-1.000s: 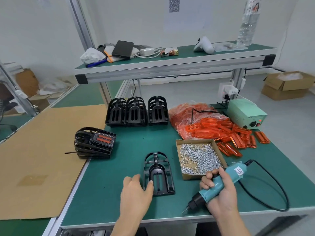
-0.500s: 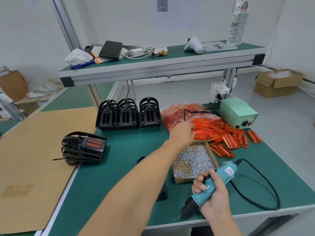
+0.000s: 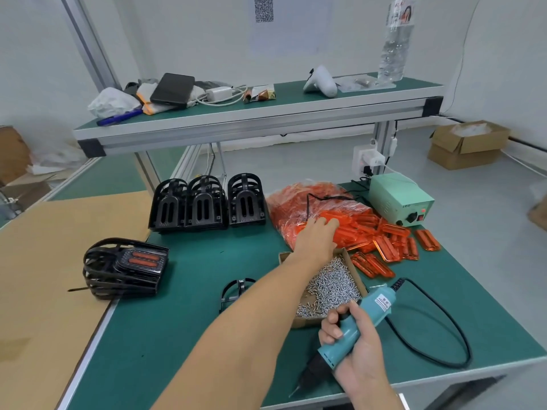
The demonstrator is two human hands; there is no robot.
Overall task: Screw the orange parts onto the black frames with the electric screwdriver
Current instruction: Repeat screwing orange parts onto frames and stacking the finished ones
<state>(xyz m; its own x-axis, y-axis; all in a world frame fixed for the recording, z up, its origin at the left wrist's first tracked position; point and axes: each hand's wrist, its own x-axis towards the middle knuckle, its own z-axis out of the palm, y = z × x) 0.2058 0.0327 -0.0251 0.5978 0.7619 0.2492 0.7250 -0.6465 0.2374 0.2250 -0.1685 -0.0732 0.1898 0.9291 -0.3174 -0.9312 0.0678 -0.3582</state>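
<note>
Green matting is covering the workbench [image 3: 183,335], with a sheet of brown cardboard [image 3: 44,276] lying along its left side. Sitting at the mat's left edge is a stack of finished frames [image 3: 125,269] already carrying orange inserts; behind it, bare black frames [image 3: 205,204] are standing in a row. One black frame [image 3: 236,291] is lying flat near the front, half hidden by the forearm. Further right, the left hand [image 3: 315,238] is reaching over the box of screws [image 3: 331,287] and resting its fingers on the heap of orange parts [image 3: 381,235]; whether it is already pinching one cannot be told. These parts are looking thin, light, stiff and glossy, so they are likely slippery; taking one by its long edges seems wisest. At the near right, the right hand [image 3: 355,353] is gripping the electric screwdriver [image 3: 349,329], tip pointing down toward the bench edge, its cable [image 3: 444,321] looping across the mat.
</note>
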